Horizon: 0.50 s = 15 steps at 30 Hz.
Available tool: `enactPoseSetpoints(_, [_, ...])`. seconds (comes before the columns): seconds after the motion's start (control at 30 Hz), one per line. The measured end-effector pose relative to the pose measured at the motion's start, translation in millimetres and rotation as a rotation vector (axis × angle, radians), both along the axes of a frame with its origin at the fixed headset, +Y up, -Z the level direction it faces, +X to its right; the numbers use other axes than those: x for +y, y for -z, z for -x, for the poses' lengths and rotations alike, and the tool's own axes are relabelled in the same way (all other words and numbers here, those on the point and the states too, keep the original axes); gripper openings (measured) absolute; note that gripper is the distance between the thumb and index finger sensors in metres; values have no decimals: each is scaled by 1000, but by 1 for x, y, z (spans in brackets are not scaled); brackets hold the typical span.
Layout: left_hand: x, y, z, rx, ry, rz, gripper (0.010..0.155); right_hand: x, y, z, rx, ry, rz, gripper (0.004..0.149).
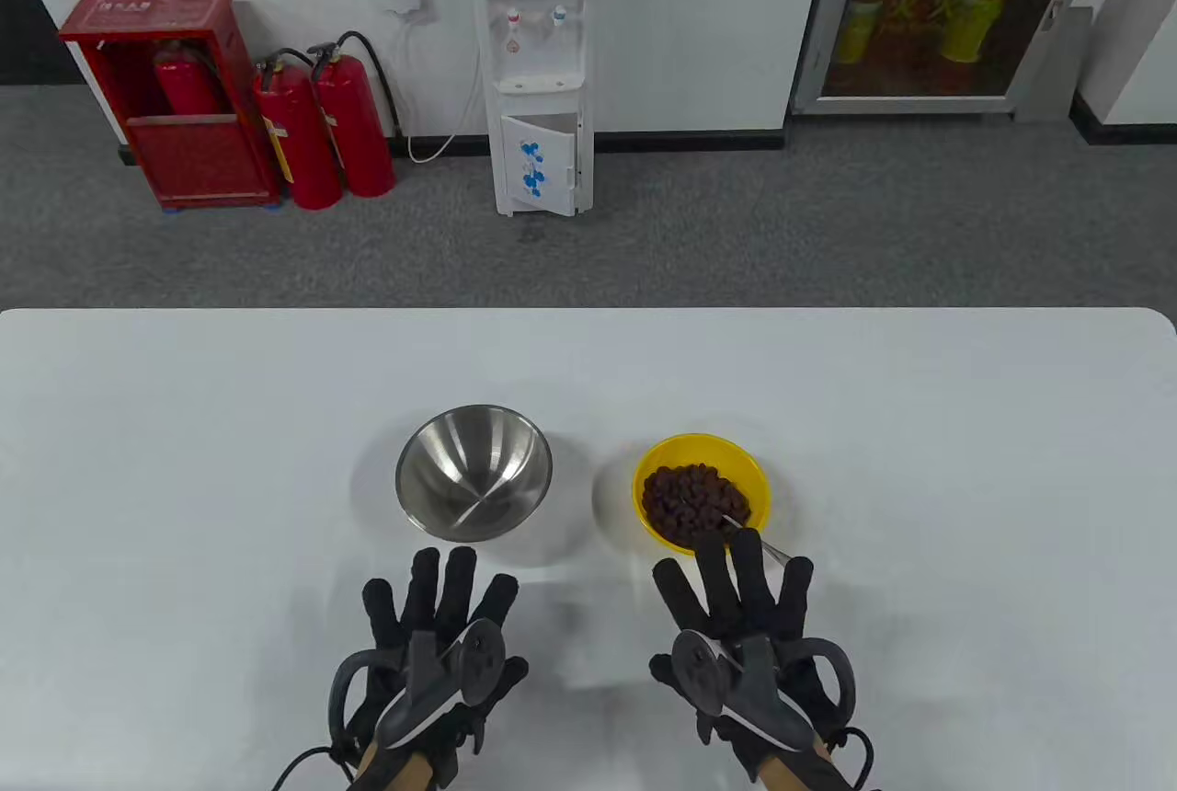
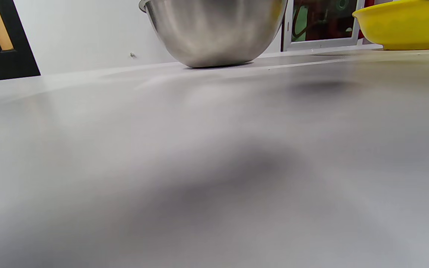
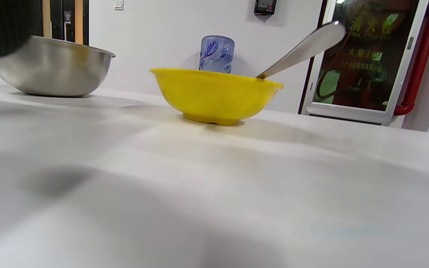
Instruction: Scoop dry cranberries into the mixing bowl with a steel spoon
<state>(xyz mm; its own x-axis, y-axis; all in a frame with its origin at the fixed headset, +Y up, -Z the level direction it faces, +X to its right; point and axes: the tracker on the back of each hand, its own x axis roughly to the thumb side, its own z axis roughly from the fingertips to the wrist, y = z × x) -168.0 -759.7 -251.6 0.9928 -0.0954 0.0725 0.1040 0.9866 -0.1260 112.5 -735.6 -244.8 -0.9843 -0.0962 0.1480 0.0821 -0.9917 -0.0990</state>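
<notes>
Both your hands sit low in the table view with fingers spread flat, holding nothing: your left hand (image 1: pixel 432 635) at lower centre-left, your right hand (image 1: pixel 745 635) at lower centre-right. Neither grips anything yet, so the task reads as not started. The steel mixing bowl (image 1: pixel 474 471) stands just above the left hand, in the middle of the frame, and looks empty inside; it's parked there so the left hand can steady it if needed. The yellow bowl (image 1: pixel 701 489) is to its right, near but not touching, directly above your right hand. The dry cranberries (image 1: pixel 694 501) are all still in it, piled dark in the middle. The steel spoon (image 3: pixel 304 46) already rests in the yellow bowl, bowl end buried in the fruit, handle leaning over the lower-right rim toward your right hand; in the right wrist view it slants up to the upper right of the frame, clear of the table (image 1: pixel 184 478). That lean puts the handle right at your right fingertips; in the table view the middle fingers overlap it, but I can't tell if they touch it. The left wrist view shows only the mixing bowl's underside at top centre and a slice of the yellow bowl at upper right, no fingers. Likely next: pinch the handle with the right hand, lift a load, carry it left across the short gap. Watch for tipping the light yellow bowl when you lever the spoon on its rim.
</notes>
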Motion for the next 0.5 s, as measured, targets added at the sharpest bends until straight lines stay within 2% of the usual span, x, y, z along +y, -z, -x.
enactPoseSetpoints(0.33, [1, 1, 2, 9, -38, -12, 78, 2, 0, -1, 12, 45, -15, 92])
enactPoseSetpoints(0.5, [4, 3, 11, 44, -196, -18, 77, 1, 0, -2, 9, 61, -13, 92])
